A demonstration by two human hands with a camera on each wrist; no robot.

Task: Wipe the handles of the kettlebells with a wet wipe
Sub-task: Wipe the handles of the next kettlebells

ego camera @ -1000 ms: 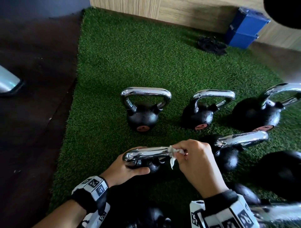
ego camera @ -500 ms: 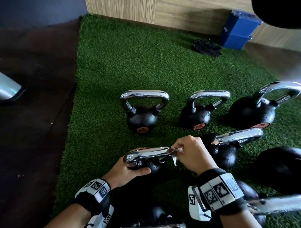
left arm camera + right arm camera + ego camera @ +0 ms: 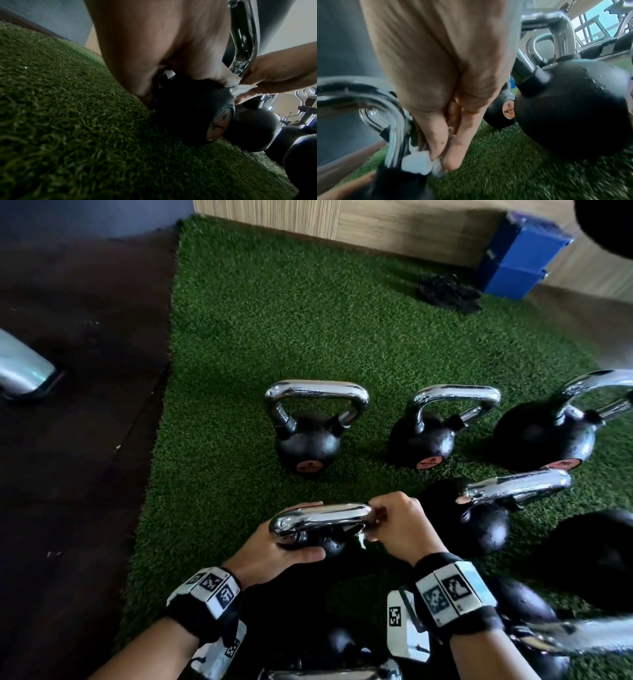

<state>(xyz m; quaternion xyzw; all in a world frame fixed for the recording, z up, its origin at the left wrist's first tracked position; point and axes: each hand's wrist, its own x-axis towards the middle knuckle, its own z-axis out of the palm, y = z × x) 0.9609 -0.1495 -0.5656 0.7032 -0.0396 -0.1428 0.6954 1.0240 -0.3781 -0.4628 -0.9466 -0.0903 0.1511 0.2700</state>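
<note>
A small black kettlebell with a chrome handle stands on the green turf in front of me. My left hand grips its left side, thumb across the ball and fingers behind the handle's left bend. My right hand pinches a white wet wipe against the handle's right bend. In the right wrist view the wet wipe sits bunched between fingertips and the chrome handle where it meets the ball. The left wrist view shows the ball and the wipe.
Three more kettlebells stand in a row beyond, another to the right, others near my wrists. The turf ends at dark flooring on the left. Blue boxes sit by the wooden wall.
My right hand has slid the wipe rightward along the handle to its right bend and down. The left hand keeps its grip.
</note>
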